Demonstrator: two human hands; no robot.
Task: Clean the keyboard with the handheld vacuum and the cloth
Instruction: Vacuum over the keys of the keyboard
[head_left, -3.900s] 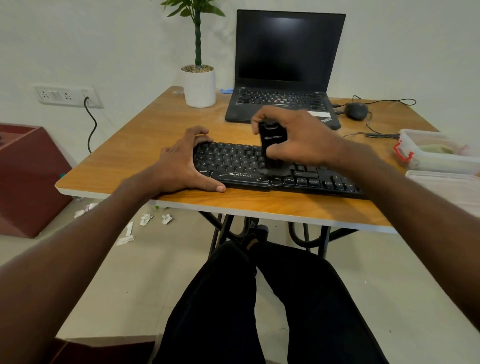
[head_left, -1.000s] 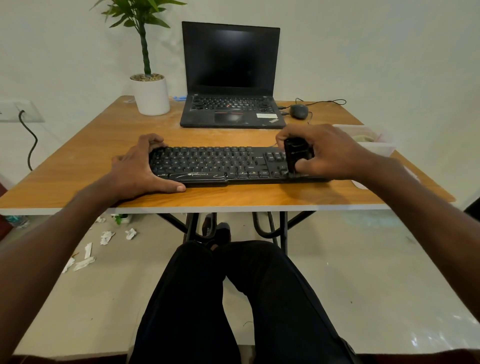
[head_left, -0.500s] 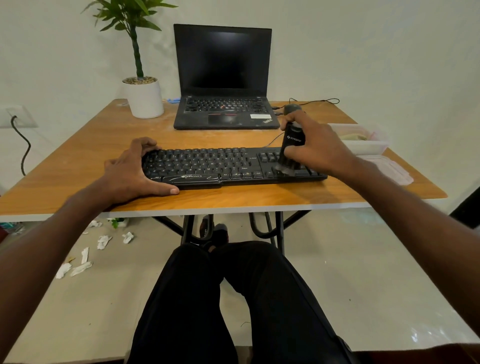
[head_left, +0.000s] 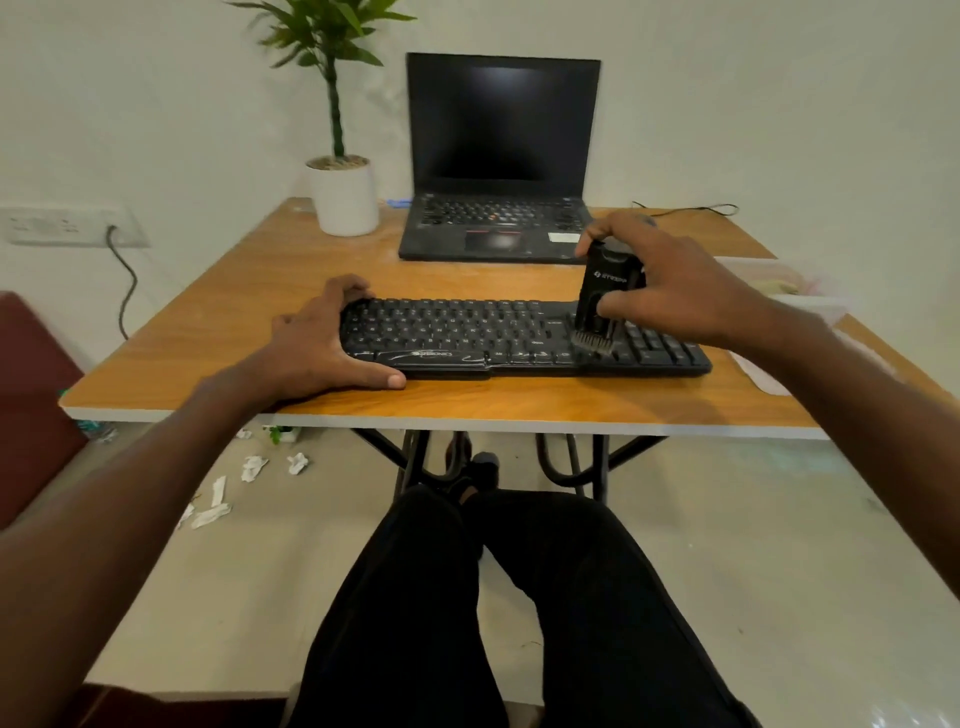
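Observation:
A black keyboard (head_left: 467, 332) lies across the front of the wooden table (head_left: 260, 291). My left hand (head_left: 322, 343) grips its left end, thumb along the front edge. My right hand (head_left: 670, 280) holds a small black handheld vacuum (head_left: 605, 291) upright over the right part of the keyboard. Its brush tip (head_left: 592, 344) rests on the keys beside the number pad. A greenish cloth (head_left: 779, 286) lies in a clear container behind my right wrist, blurred.
An open black laptop (head_left: 498, 156) stands behind the keyboard, a potted plant (head_left: 343, 195) at the back left. A clear container (head_left: 815, 304) and a lid (head_left: 763, 382) sit at the right edge. A cable (head_left: 691, 209) runs along the back. Paper scraps (head_left: 218, 499) litter the floor.
My right hand has shifted the vacuum a little left along the right end of the keyboard. My left hand stays on the left end. The camera view has panned.

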